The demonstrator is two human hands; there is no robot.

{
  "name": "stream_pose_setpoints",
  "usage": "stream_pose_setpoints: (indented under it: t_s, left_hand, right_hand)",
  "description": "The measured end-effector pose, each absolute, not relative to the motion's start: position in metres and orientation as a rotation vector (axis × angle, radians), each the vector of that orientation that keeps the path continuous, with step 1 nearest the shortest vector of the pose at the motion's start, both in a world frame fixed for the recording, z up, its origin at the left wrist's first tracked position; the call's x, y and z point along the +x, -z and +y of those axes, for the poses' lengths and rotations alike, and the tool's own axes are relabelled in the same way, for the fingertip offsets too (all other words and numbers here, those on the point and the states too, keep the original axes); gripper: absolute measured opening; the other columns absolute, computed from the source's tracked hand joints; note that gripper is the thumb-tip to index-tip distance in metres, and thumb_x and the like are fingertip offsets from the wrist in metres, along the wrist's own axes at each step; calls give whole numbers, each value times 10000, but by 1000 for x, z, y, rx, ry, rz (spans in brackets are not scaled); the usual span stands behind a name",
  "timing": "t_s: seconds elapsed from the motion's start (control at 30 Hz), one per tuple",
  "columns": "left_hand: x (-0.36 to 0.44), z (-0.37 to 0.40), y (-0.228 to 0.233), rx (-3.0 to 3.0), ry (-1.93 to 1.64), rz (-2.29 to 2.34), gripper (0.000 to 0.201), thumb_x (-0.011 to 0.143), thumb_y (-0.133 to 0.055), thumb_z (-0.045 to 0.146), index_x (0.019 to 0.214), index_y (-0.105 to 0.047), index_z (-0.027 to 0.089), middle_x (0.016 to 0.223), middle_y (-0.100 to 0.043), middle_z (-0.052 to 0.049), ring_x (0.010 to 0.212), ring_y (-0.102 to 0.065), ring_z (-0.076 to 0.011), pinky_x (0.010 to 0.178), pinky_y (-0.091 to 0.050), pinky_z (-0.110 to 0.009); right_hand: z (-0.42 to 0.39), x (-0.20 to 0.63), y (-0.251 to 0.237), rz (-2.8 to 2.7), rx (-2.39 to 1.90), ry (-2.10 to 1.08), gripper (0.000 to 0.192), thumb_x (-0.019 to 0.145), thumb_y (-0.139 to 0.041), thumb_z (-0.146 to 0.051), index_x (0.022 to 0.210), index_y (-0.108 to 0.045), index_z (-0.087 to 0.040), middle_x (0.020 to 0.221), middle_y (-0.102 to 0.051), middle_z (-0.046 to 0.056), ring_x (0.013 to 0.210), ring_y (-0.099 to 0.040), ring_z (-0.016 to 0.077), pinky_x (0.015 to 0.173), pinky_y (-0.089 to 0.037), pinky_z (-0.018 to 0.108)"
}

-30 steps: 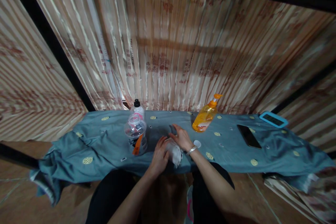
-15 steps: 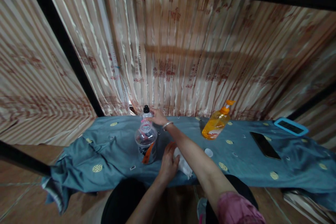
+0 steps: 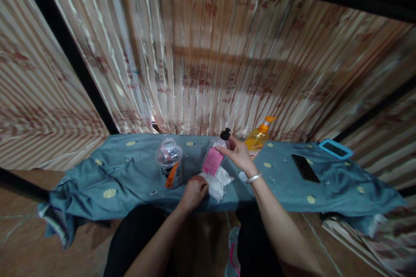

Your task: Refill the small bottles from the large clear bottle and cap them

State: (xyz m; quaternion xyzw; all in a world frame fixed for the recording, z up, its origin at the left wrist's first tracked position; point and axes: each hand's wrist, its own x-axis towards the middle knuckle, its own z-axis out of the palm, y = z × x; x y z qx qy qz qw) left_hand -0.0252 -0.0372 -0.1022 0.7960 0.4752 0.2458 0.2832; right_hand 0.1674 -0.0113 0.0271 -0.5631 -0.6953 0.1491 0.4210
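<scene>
Bottle (image 3: 215,156): clear, pink label, black cap, tilted, held above the white cloth (image 3: 217,183).
Right hand (image 3: 238,153): fingers closed around the bottle's upper part, just below the cap.
Left hand (image 3: 194,190): pressed down on the cloth's near-left edge, fingers curled.
Surroundings: blue-covered table (image 3: 130,173); clear jar (image 3: 169,165) left of the bottle; orange pump dispenser (image 3: 258,137) behind the right hand; dark phone (image 3: 303,168) well to the right.

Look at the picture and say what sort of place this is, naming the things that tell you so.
Probably a room in a home, not a workshop. Striped satin curtains hang behind a low surface draped with a teal cloth, the floor is tiled, and household things stand there: an orange pump bottle and a phone.
</scene>
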Motion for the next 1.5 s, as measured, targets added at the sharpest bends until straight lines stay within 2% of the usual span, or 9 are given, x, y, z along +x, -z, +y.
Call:
stream_pose_setpoints:
  t_s: [0.17, 0.27, 0.37, 0.43, 0.63, 0.93, 1.1, 1.27, 1.5]
  left_hand:
    - [-40, -34, 101, 2019, -745, 1493, 209, 859, -480, 122, 846, -685, 164, 882, -705, -68, 863, -672, -191, 832, -502, -311]
    - [-42, -33, 102, 1938, -925, 1486, 182, 790, -622, 185, 966, -669, 171, 1018, -696, -75, 976, -672, -220, 889, -518, -347]
    - [-32, -31, 100, 1764, -1153, 1296, 663, 621, -807, 245, 1233, -558, 186, 1278, -621, -101, 1197, -598, -282, 1020, -482, -425]
    - [-22, -30, 96, 1666, -1134, 1158, 767, 610, -820, 249, 1303, -494, 191, 1268, -635, -93, 1167, -618, -275, 1032, -478, -440]
    - [0, -28, 82, 1490, -1148, 1156, 555, 626, -787, 205, 1129, -553, 180, 1025, -710, -31, 896, -685, -217, 851, -548, -383]
    - [2, -30, 81, 1500, -1145, 1147, 594, 587, -832, 240, 1115, -567, 178, 1039, -697, -42, 941, -673, -216, 864, -523, -330]
    - [0, -27, 85, 1516, -1141, 1135, 574, 588, -838, 287, 1091, -582, 184, 997, -702, -30, 922, -667, -213, 845, -525, -320]
    - [1, -27, 89, 1493, -1144, 1144, 601, 591, -832, 301, 1120, -573, 179, 1022, -696, -46, 916, -664, -220, 829, -534, -335]
    - [2, -27, 90, 1513, -1153, 1139, 584, 613, -812, 293, 1133, -566, 189, 1029, -705, -30, 937, -675, -214, 866, -537, -341]
  right_hand:
    - [-34, 165, 1, -1767, -1419, -473, 351, 844, -649, -520, 906, -620, -176, 713, -565, -38, 616, -520, 124, 626, -451, 305]
    - [-37, 163, 10, -1772, -1349, -571, 357, 862, -642, -497, 1007, -634, -170, 801, -625, -10, 713, -591, 154, 708, -492, 351]
    - [-36, 161, 15, -1798, -1207, -707, 384, 863, -660, -464, 1109, -629, -171, 945, -679, 29, 852, -646, 189, 798, -518, 400]
    - [-35, 159, 18, -1800, -1110, -786, 417, 839, -698, -443, 1148, -621, -174, 1033, -692, 50, 939, -659, 210, 852, -523, 429]
    - [-30, 152, 25, -1560, -1035, -795, 507, 791, -755, -413, 1209, -577, -186, 1172, -662, 79, 1081, -639, 253, 961, -493, 501]
    - [-27, 143, 11, -1427, -1064, -750, 242, 776, -776, -335, 874, -630, -167, 891, -671, 2, 861, -644, 182, 860, -513, 424]
    - [-29, 148, 9, -1504, -965, -895, 255, 846, -705, -380, 981, -662, -168, 984, -700, 36, 952, -663, 205, 913, -508, 459]
    - [-27, 150, 20, -1434, -909, -907, 425, 820, -736, -370, 1176, -598, -184, 1169, -665, 72, 1081, -640, 246, 983, -477, 514]
    - [-25, 154, 22, -1421, -924, -898, 310, 821, -732, -379, 1033, -638, -174, 1026, -687, 43, 987, -658, 218, 951, -496, 492]
